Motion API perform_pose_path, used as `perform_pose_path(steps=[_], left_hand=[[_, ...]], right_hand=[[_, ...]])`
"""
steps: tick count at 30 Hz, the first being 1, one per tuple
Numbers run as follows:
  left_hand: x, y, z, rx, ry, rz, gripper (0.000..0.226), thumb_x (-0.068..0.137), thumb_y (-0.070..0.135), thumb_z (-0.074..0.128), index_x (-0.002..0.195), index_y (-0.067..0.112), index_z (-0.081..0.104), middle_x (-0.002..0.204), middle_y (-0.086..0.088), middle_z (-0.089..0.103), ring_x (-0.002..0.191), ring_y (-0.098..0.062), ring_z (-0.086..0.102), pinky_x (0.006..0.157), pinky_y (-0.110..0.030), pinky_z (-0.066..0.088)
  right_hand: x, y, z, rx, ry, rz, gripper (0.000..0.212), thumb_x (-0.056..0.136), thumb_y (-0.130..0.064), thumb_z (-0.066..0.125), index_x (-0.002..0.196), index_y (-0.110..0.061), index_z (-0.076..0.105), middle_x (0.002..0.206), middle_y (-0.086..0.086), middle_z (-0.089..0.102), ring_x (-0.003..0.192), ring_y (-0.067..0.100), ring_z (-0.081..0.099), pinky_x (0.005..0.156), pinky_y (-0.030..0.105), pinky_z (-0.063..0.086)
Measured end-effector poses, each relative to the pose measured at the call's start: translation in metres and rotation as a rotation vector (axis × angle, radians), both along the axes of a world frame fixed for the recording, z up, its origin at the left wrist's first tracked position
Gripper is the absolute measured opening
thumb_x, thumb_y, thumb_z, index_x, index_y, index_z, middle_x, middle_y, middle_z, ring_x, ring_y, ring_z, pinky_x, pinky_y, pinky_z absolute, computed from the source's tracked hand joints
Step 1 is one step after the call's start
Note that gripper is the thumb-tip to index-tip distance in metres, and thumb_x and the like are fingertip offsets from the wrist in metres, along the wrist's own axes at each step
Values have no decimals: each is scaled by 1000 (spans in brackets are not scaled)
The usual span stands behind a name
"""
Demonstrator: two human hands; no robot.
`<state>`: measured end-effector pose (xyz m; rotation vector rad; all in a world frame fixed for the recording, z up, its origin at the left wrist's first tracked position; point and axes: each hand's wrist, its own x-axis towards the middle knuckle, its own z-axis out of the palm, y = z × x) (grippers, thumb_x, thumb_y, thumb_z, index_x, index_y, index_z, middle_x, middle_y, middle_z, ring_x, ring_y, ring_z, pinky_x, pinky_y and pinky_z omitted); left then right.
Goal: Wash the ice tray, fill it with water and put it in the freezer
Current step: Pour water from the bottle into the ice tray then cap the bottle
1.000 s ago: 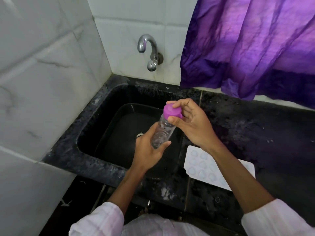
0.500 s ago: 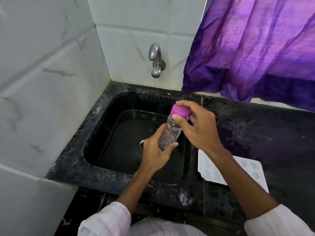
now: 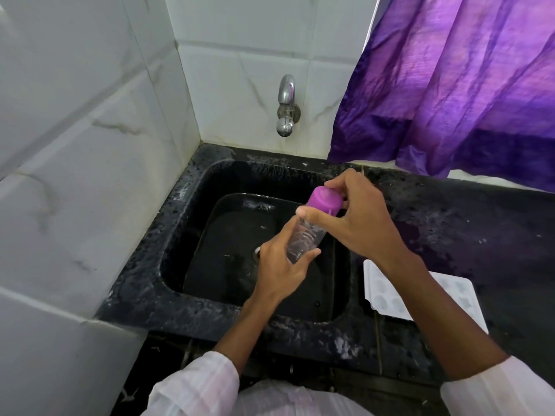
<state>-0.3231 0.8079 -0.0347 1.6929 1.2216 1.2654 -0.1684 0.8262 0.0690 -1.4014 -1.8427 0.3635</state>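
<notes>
- Left hand (image 3: 277,267): fingers and thumb are curled round the lower body of a clear bottle (image 3: 304,238), which is held over the basin.
- Right hand (image 3: 359,225): thumb and fingertips are pinched round the purple cap (image 3: 325,201). The grip reads as a twisting one. Whether the cap is being loosened or tightened cannot be told.
- Clear bottle: held tilted, with the base toward the left palm and the cap end raised up and away to the right. How much it contains cannot be judged.
- Ice tray (image 3: 383,291): white, laid flat on the black counter (image 3: 480,235) just right of the sink (image 3: 150,280), cavities facing up. It is partly covered by the right forearm and touched by neither hand.
- Key relation: the tray lies below and to the right of the bottle, on the near side of the right wrist. Its long axis runs roughly left to right, slanting toward the near right corner. The right hand is judged the nearer one. The bottle mouth would have to be swung right and tipped down over the cavities.
- Step in hand, as judged: the bottle is being prepared as a water source, and the tray is not yet filled.
- Tap (image 3: 285,106): mounted on the tiled wall above the sink, with no water seen running.
- Purple curtain (image 3: 450,94): hung at the upper right, its hem near the counter's back edge.
</notes>
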Motion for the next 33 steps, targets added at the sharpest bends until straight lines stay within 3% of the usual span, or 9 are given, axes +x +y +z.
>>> perform_pose_path(steps=[2, 4, 8, 10, 13, 16, 20, 24, 33], left_hand=[[-2, 2, -2, 2, 2, -5, 65, 85, 28, 80, 143, 16, 52, 116, 5, 73, 105, -5, 69, 90, -36, 58], [-4, 5, -3, 4, -7, -28, 65, 85, 25, 79, 143, 15, 52, 117, 5, 72, 105, -7, 70, 91, -38, 58], [-3, 6, -3, -7, -23, -1, 68, 82, 24, 82, 143, 12, 53, 118, 2, 72, 106, -6, 70, 92, -36, 58], [-1, 6, -3, -12, -33, 0, 68, 82, 24, 82, 143, 12, 53, 118, 2, 72, 105, -7, 70, 92, -35, 58], [2, 3, -4, 9, -32, -2, 66, 84, 24, 81, 143, 14, 53, 119, 4, 72, 106, -5, 69, 93, -32, 58], [5, 2, -6, 16, 3, -23, 70, 84, 27, 80, 146, 16, 49, 122, 3, 71, 111, -5, 67, 96, -30, 56], [8, 2, -9, 0, 18, -58, 60, 85, 24, 79, 138, 15, 55, 114, 4, 73, 105, -6, 69, 91, -37, 58], [13, 1, -10, -21, -9, -71, 60, 84, 20, 79, 139, 17, 55, 116, 5, 72, 106, -3, 68, 94, -34, 57], [29, 3, -7, -38, -75, -118, 64, 85, 12, 79, 143, 11, 51, 119, 4, 72, 109, -8, 69, 95, -33, 57]], right_hand=[[5, 0, 6, -162, -9, 180, 81, 72, -62, 77, 136, -21, 49, 136, -4, 47, 125, 7, 49, 102, 35, 49], [13, 2, 15, -222, -70, 358, 84, 80, -45, 79, 151, -25, 38, 155, -9, 31, 141, 2, 33, 113, 34, 38], [20, 11, 20, -194, -48, 415, 59, 85, 3, 71, 137, -22, 59, 142, -5, 54, 132, 8, 49, 105, 37, 50], [18, 12, 19, -165, -27, 355, 54, 82, -3, 76, 131, -22, 64, 133, -4, 61, 123, 8, 56, 99, 33, 53], [16, 13, 18, -87, -61, 255, 54, 74, -41, 82, 123, -22, 68, 115, -2, 67, 102, 4, 62, 86, 18, 54], [15, 13, 13, 8, -192, 96, 54, 67, -61, 80, 105, -24, 69, 92, -6, 60, 82, 0, 53, 69, 6, 40], [21, 17, 13, -68, -318, 155, 58, 66, -71, 72, 106, -28, 66, 97, -8, 58, 85, 2, 50, 72, 7, 34], [31, 18, 19, -136, -360, 250, 58, 74, -61, 72, 121, -27, 68, 107, -9, 59, 94, 5, 53, 78, 16, 39], [51, 22, 35, -210, -373, 512, 63, 83, -1, 74, 139, -22, 57, 136, -5, 60, 124, 3, 51, 100, 6, 34]])
